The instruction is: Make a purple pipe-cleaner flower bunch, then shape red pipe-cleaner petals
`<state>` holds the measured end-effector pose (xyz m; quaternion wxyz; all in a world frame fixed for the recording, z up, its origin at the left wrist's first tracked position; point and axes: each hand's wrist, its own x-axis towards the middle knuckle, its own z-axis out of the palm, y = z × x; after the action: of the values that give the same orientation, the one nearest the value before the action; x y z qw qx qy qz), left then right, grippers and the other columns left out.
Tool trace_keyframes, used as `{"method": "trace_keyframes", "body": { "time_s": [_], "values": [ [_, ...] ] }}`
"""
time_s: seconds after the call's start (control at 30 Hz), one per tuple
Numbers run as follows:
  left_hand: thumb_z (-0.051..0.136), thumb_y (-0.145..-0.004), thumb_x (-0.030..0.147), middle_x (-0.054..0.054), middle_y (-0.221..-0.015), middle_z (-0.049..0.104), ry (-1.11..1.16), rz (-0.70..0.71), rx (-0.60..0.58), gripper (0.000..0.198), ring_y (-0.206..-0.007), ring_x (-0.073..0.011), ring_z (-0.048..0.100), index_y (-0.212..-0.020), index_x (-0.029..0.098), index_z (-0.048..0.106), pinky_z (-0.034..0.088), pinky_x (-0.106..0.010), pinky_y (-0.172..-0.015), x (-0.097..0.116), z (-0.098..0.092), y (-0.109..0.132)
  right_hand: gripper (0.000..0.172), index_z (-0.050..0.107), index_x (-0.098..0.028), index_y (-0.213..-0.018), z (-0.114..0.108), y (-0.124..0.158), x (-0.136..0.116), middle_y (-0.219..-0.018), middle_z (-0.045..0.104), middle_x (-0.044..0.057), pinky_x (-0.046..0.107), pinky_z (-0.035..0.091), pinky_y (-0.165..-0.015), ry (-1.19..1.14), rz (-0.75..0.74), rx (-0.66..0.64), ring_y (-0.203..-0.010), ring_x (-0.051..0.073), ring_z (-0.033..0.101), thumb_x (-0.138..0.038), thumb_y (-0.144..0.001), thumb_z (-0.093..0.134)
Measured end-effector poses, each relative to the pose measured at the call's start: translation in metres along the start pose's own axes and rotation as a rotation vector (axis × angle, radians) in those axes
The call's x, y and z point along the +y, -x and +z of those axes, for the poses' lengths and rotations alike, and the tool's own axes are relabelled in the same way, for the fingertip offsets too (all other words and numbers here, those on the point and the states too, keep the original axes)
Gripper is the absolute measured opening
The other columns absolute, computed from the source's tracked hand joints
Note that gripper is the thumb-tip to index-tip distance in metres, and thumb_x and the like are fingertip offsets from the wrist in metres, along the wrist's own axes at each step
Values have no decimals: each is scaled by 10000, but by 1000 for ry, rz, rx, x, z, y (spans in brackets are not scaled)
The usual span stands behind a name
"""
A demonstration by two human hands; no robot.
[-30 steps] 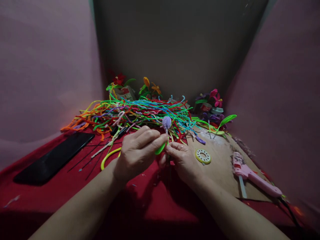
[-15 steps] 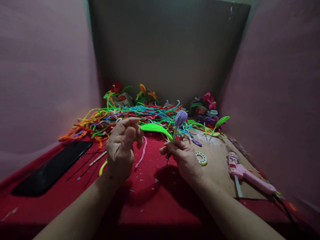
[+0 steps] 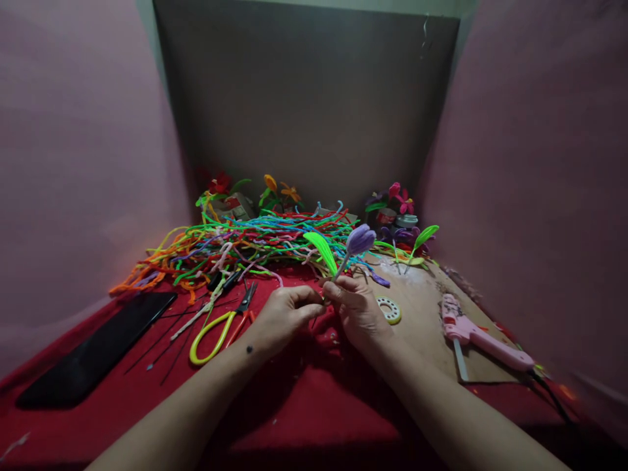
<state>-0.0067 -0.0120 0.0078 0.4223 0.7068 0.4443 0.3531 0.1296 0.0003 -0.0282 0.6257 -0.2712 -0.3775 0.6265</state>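
My right hand [image 3: 360,313] pinches the thin stem of a pipe-cleaner flower with a purple bud [image 3: 360,239] and a bright green leaf [image 3: 321,250] rising from it. My left hand [image 3: 284,316] meets it from the left, fingers closed on the lower stem. Both hands hover over the red cloth [image 3: 304,399], just in front of the heap of coloured pipe cleaners [image 3: 245,242].
Yellow-handled scissors [image 3: 218,326] and thin wires lie left of my hands, a black phone [image 3: 93,350] farther left. A tape ring [image 3: 389,309] and a pink glue gun [image 3: 478,337] rest on a brown board [image 3: 432,307]. Finished flowers [image 3: 400,203] stand at the back wall.
My left hand let go of the green leaf, dropped and closed on the stem beside my right hand. The leaf now stands upright. The scissors have come into view.
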Motion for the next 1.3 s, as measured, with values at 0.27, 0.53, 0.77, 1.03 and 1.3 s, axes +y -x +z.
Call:
{"method": "trace_keyframes", "body": {
  "time_s": [0.27,0.53,0.77,1.03,1.3],
  "values": [
    [540,-736,264,35,-511,475,12,79,16,161,-476,-79,398,-643,144,595,315,-190,-446,-5,-3,1,234,706,-157,-817,0,2,-5,-676,629,8,261,400,-621,71,31,-56,-584,105,501,-241,-602,745],
    [558,-740,238,35,-546,490,13,106,46,125,-489,-75,424,-665,145,595,352,-186,-467,-10,-7,-3,198,730,-167,-781,2,4,-17,-662,625,0,232,345,-547,73,-35,-75,-539,76,453,-234,-596,743],
    [574,-746,242,16,-634,562,-28,158,96,115,-548,-87,475,-775,155,644,402,-213,-542,-15,-6,-5,129,732,-208,-804,3,7,-13,-640,616,-4,265,374,-577,288,-167,-76,-563,105,468,-228,-692,672],
    [687,-670,187,25,-689,565,371,312,284,340,-507,-60,452,-998,211,602,372,-168,-443,0,-16,8,127,687,-232,-687,4,15,-17,-643,547,-3,284,387,-641,628,-494,-70,-637,139,460,-240,-777,598],
    [757,-586,93,-2,-842,631,397,489,194,505,-728,-105,563,-1042,278,644,462,-190,-623,5,-21,19,129,657,-222,-702,3,13,-12,-632,518,-3,274,396,-641,804,-548,-101,-631,138,465,-208,-795,569]
  ]
}}
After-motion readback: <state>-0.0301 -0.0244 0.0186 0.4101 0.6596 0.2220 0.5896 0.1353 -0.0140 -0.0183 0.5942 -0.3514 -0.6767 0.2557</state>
